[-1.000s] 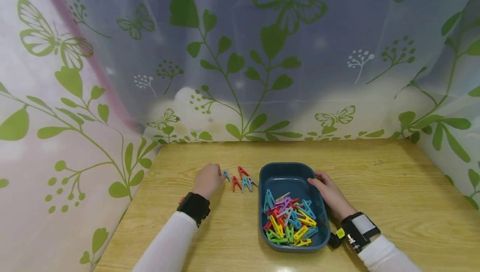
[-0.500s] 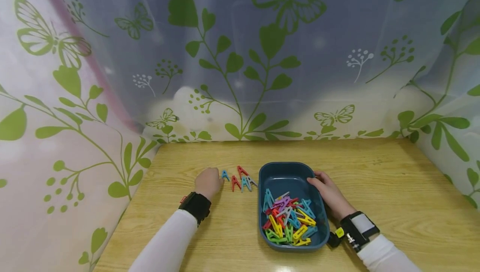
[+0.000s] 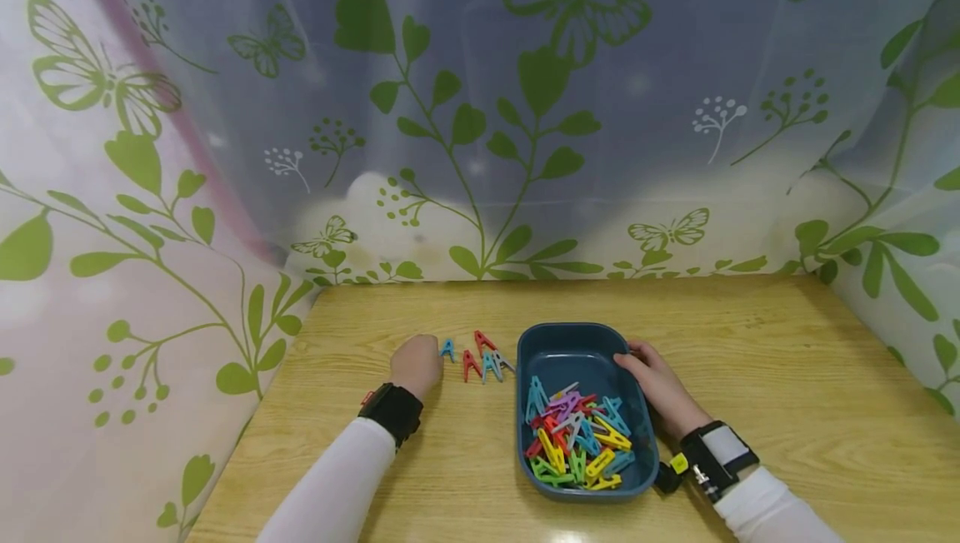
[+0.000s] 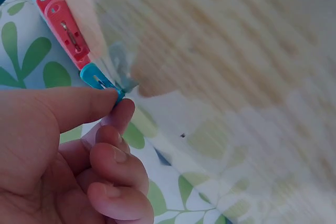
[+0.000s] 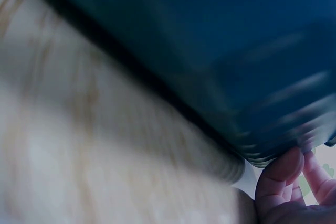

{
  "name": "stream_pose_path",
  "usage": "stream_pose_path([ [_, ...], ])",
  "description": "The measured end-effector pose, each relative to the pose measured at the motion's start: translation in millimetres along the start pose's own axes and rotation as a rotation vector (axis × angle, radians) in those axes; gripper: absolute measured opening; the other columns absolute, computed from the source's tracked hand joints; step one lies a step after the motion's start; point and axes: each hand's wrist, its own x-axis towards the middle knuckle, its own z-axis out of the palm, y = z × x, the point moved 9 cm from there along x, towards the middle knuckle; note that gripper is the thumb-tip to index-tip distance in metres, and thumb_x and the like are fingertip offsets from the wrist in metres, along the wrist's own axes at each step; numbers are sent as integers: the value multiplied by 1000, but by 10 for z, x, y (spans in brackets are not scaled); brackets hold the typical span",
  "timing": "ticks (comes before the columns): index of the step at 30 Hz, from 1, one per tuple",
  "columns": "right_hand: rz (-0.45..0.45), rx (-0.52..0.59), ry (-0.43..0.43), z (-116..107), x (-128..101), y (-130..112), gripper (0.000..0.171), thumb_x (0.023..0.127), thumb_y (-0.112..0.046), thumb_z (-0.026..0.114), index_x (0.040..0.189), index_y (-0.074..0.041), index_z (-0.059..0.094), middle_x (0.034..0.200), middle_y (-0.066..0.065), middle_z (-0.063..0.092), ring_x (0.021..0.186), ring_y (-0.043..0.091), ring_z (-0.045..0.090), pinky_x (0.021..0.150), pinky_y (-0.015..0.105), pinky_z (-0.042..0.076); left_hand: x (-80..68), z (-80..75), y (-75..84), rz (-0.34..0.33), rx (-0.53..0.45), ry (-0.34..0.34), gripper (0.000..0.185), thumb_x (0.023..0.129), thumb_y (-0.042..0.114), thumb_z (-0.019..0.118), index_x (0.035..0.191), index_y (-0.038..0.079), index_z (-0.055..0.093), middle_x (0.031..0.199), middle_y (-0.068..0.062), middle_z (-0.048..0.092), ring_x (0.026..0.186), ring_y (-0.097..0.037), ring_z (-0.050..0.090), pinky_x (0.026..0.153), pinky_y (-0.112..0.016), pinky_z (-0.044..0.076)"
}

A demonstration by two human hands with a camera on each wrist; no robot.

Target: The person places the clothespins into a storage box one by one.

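Observation:
Beside the plastic bin, my left hand [image 3: 417, 366] pinches one end of a small blue clothespin [image 4: 97, 77] between thumb and index finger. In the left wrist view the other fingers curl loosely below it. Right of that hand lie two red clothespins [image 3: 485, 342], a light blue clothespin [image 3: 491, 366] and a grey clothespin [image 3: 503, 361]. My right hand [image 3: 662, 385] holds the right rim of the dark blue bin [image 3: 576, 341], thumb over the edge and fingers outside. Several mixed-colour clothespins [image 3: 577, 435] fill the bin's near part. The right wrist view shows mostly the bin's outer wall [image 5: 210, 35].
A light wood table [image 3: 787, 393] carries everything. A curtain [image 3: 480, 151] printed with leaves and butterflies borders the back and both sides. Black wrist straps [image 3: 390, 418] with cameras sit on both wrists, the right one close to the bin's side.
My left hand has drawn back slightly toward me, and the blue clothespin has shifted a little left and turned, now showing its A shape. The bin and right hand stay in place.

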Motion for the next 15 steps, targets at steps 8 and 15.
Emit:
stream_pose_path([
  [8,3,0,4,-1,11,18,72,107,-46,49,157,-2,23,156,25,32,135,40,42,114,55,37,-9,-277,87,32,-56,61,16,97,4,65,81,2,68,74,-13,66,63,-24,64,53,-38,50],
  [15,-3,0,-1,2,-9,-15,72,107,-46,49,158,-1,22,157,26,31,135,40,42,114,56,37,-99,-590,436,148,-75,111,21,100,10,66,79,7,63,71,-6,58,59,-17,49,54,-30,39],
])
